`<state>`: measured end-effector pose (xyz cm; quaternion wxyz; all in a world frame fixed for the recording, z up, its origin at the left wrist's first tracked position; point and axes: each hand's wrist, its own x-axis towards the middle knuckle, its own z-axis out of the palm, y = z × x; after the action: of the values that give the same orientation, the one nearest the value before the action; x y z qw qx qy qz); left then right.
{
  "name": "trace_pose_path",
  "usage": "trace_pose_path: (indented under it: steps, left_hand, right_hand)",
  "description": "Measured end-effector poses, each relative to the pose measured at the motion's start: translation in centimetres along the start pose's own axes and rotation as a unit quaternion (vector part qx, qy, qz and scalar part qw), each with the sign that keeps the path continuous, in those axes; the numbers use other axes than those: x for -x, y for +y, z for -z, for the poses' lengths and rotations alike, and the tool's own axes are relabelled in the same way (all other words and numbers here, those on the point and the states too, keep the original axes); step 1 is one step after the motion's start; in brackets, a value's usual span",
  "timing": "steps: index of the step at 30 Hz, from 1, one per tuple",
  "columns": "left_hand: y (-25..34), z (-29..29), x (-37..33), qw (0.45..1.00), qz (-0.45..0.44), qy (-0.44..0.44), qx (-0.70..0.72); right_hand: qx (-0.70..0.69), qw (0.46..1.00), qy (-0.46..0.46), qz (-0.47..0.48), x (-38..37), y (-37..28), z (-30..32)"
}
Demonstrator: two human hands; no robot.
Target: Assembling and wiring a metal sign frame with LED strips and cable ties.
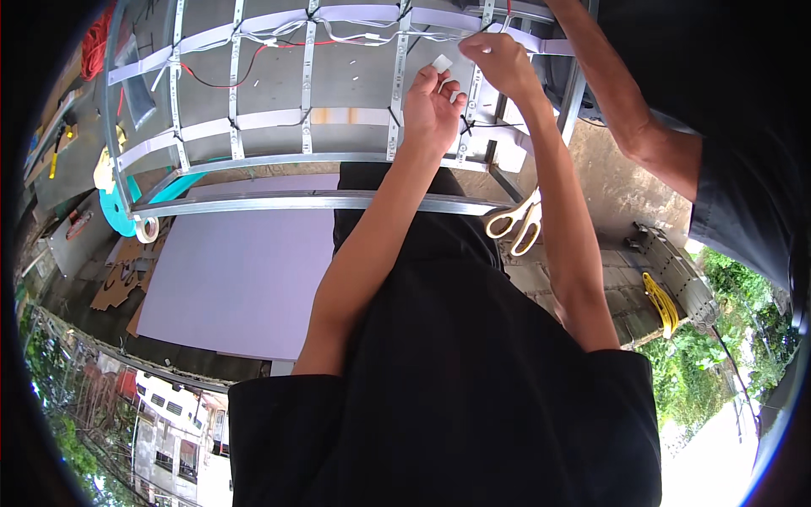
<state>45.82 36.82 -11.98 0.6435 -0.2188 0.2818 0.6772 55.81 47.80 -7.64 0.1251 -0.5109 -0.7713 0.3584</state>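
Several turns of thin red cable lie bundled at the far left, above a flat teal disc and a small roll of tape. To their right, a smooth white rectangular panel lies below the straight bar of a grey metal frame. Narrow white LED-type strips cross the frame, fastened by black cable ties to broader pale bands; thin white wires and a red-and-black pair run slackly among them. Near the centre, the left forearm slants up and rightward. The left hand, palm partly in view, pinches a small, flat white tab between thumb and forefinger, its other fingers half curled and loose. Just beside it, the right hand shows its back, the forearm leaning up and leftward; thumb and forefinger come close together at the white wires, though whether they grip one cannot be told. Below are scissors with cream loop handles. Farther right, another person's bare forearm reaches across; a yellow coil lies beyond.
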Motion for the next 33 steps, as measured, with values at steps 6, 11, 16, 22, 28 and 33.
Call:
trace_pose_path:
  steps: [6, 11, 16, 22, 28, 33]
  left_hand:
    - [-1.1, 0.0, -0.8, 0.997, 0.016, -0.072, 0.005]
    - [-0.9, 0.1, -1.1, 0.992, 0.051, -0.11, 0.047]
    - [-0.4, 0.5, -1.2, 0.979, 0.102, -0.152, 0.088]
    - [1.5, -0.2, -2.0, 0.986, 0.082, -0.141, -0.015]
    - [2.8, 0.9, -2.7, 0.984, 0.073, -0.165, 0.0]
    - [3.1, -0.2, -2.1, 0.978, 0.085, -0.19, -0.014]
  right_hand:
    - [-0.115, 0.99, -0.077, -0.017, 1.1, 1.5, -2.0]
    - [-0.333, 0.888, -0.103, -0.3, 2.2, -1.5, -1.0]
    - [-0.357, 0.887, -0.064, -0.287, 3.1, -1.1, -1.1]
    - [-0.436, 0.853, -0.008, -0.286, 4.5, -2.2, -2.2]
    - [-0.502, 0.804, -0.068, -0.311, 4.1, -4.0, -1.9]
    - [-0.462, 0.811, -0.034, -0.357, 3.6, -4.8, -1.4]
